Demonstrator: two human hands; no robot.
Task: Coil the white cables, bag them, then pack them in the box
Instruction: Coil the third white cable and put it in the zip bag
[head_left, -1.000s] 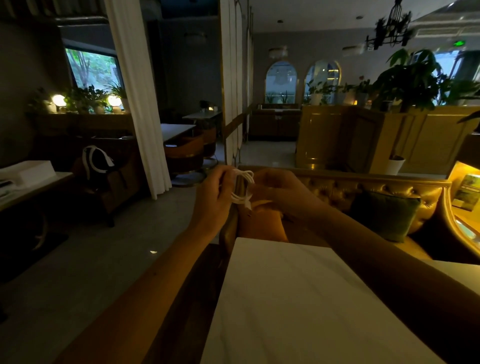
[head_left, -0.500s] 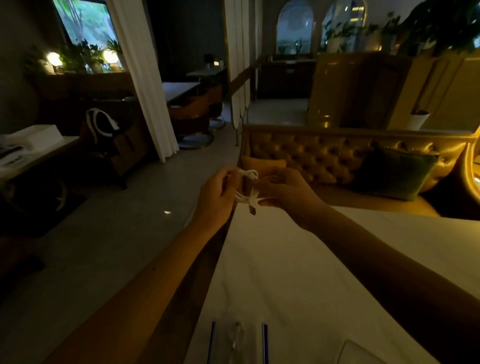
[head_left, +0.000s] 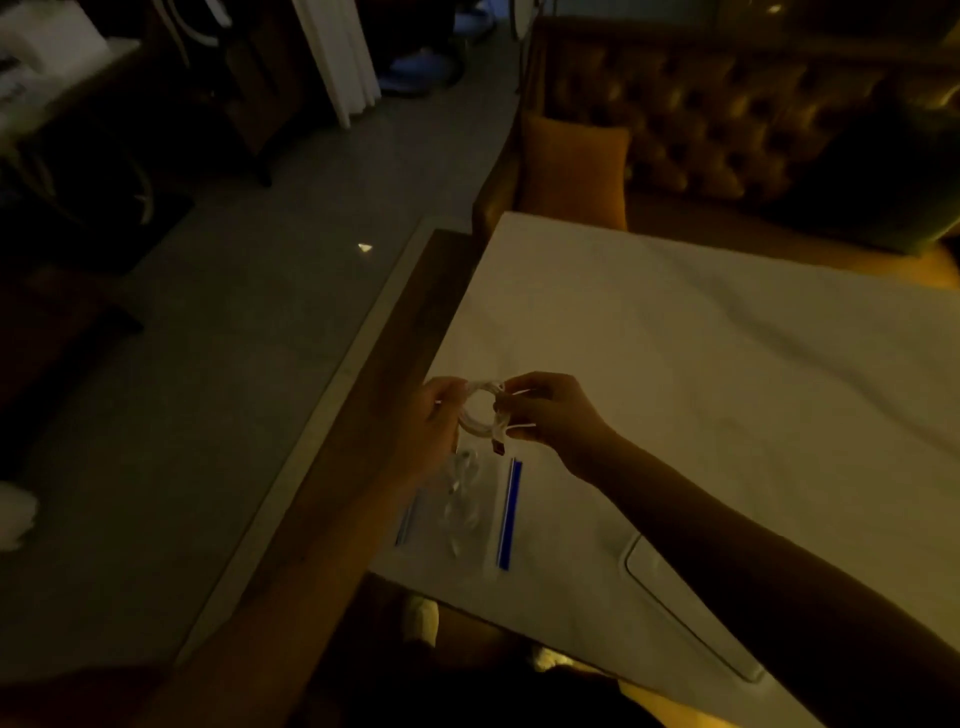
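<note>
A coiled white cable (head_left: 480, 413) hangs in the air above the near left corner of the white table (head_left: 701, 364). My left hand (head_left: 434, 423) pinches the coil's left side and my right hand (head_left: 550, 415) pinches its right side. A dark plug end dangles below the coil. Directly under my hands, clear zip bags with blue strips (head_left: 467, 514) lie flat on the table; one seems to hold another cable. A flat white box or lid (head_left: 691, 613) shows partly under my right forearm.
The table's left edge runs along a wooden strip (head_left: 353, 441) beside a grey floor. A tufted brown sofa (head_left: 701, 104) with an orange cushion (head_left: 571, 171) stands behind the table. Dark furniture and a white curtain (head_left: 337, 57) are at the far left.
The view has tipped down from the room to the table. My hands have lowered with the cable, which now shows as a round coil over the zip bags.
</note>
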